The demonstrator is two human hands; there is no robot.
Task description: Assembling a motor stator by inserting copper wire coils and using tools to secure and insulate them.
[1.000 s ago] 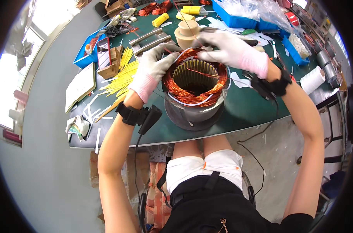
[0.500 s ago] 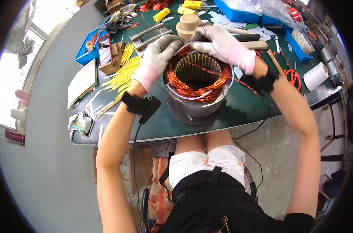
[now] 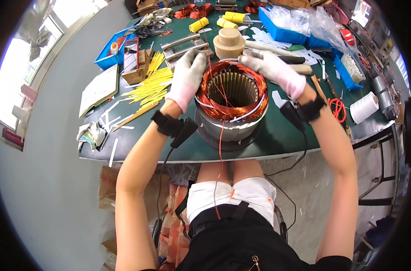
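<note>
A motor stator (image 3: 232, 131) stands upright before me, its slotted bore facing up. Orange-red copper windings (image 3: 241, 113) ring its top, with pale sleeving or cord (image 3: 249, 114) along them. My left hand (image 3: 190, 72), in a white and pink glove, is at the far left of the windings, fingers curled inward beside a thin dark wire; what they grip is hidden. At the far right rim my right hand (image 3: 271, 67), gloved alike, has its fingertips pressed together near the pale sleeving. A thin red wire (image 3: 221, 140) hangs from the windings toward my lap.
Behind the stator stands a stepped tan block (image 3: 229, 43), beside a metal frame (image 3: 185, 47). Yellow strips (image 3: 151, 88) lie left, near a notebook (image 3: 98, 90). Blue bins (image 3: 282, 31) sit at the back. White thread spool (image 3: 364, 108) and red-handled scissors (image 3: 337, 110) are right.
My hands have moved apart, the right one off to the right. The red wire that crossed the bore toward the right now hangs down the stator's near side.
</note>
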